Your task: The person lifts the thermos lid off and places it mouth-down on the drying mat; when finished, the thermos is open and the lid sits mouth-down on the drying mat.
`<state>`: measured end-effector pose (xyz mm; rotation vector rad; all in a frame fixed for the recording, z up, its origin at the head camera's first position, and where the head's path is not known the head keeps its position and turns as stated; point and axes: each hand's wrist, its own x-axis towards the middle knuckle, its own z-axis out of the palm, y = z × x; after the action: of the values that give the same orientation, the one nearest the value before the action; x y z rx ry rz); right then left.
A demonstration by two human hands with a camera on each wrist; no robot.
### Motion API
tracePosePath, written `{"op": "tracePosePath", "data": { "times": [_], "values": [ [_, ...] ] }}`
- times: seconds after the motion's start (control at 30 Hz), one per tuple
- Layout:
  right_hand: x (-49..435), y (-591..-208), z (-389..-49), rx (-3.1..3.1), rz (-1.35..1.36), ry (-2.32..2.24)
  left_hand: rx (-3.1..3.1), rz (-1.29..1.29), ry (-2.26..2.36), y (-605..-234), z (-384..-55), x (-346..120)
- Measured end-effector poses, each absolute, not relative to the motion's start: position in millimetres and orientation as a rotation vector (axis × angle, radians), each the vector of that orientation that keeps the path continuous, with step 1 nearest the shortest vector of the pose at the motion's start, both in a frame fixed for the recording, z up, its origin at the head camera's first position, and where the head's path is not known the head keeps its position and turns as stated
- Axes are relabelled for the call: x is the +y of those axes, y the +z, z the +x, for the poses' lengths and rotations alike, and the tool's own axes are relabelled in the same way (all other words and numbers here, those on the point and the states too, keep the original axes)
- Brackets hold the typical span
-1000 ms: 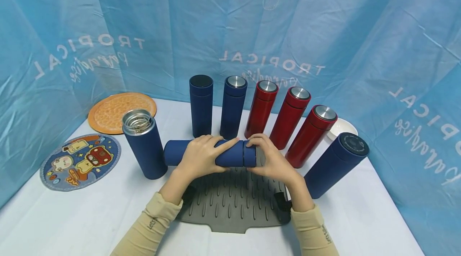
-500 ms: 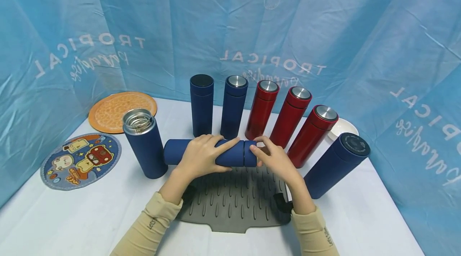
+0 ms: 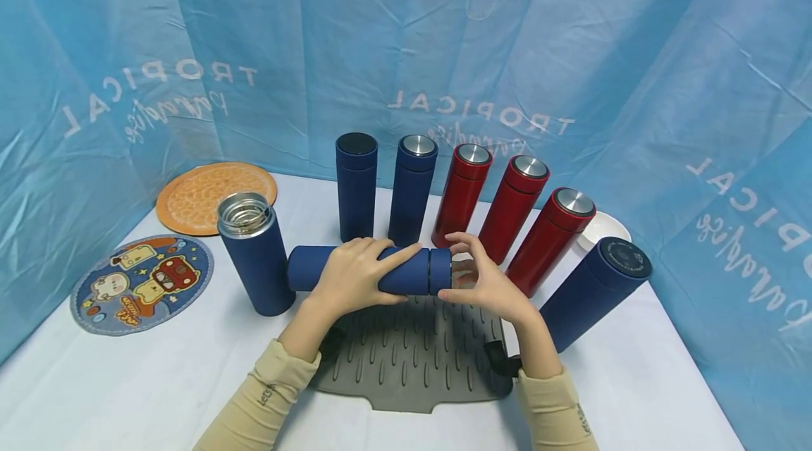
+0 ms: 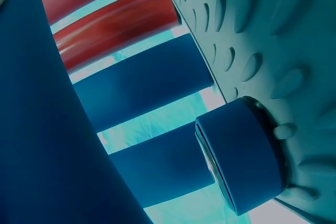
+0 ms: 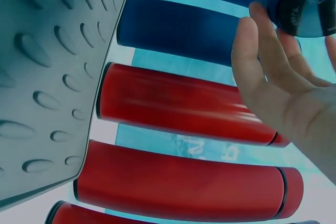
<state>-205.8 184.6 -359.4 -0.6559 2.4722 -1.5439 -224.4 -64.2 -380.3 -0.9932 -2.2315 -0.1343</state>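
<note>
A blue thermos (image 3: 406,271) lies sideways in the air over a grey ridged mat (image 3: 412,366). My left hand (image 3: 355,275) grips its body from above, thumb on the near side. At its right end, my right hand (image 3: 485,285) curves thumb and fingers around the lid (image 3: 440,271); a thin dark seam shows between lid and body. The lid's dark round top (image 5: 310,9) faces that palm in the right wrist view. Resting on the mat in the left wrist view is a separate blue lid (image 4: 241,156), hidden in the head view.
An uncapped blue thermos (image 3: 256,261) stands left. Blue thermoses (image 3: 357,190) and red thermoses (image 3: 463,194) line the back; another blue thermos (image 3: 590,296) stands right. Left are a cartoon mat (image 3: 142,285) and an orange round mat (image 3: 216,197). A white bowl (image 3: 605,229) sits back right.
My right hand has turned around the lid: its fingers bunched at the end half a second ago, and now thumb and fingers spread below and above it. The left hand keeps its hold.
</note>
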Motion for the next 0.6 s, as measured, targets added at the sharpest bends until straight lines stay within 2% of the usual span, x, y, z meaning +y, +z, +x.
{"op": "tracePosePath", "data": {
  "times": [0.13,0.4,0.6],
  "values": [
    [184.1,-360.3,-206.5,2.461,-0.623,-1.533,-2.226,-0.994,-0.126,-380.2,-224.1,-64.4],
    [179.7,-359.3,-207.1,2.459,-0.236,-1.527,-2.234,-0.998,-0.144,-380.9,-224.2,-63.3],
    [184.2,-358.3,-207.4,2.416,-0.282,-1.511,-2.222,-1.004,-0.146,-381.1,-224.7,-62.9]
  ]
}}
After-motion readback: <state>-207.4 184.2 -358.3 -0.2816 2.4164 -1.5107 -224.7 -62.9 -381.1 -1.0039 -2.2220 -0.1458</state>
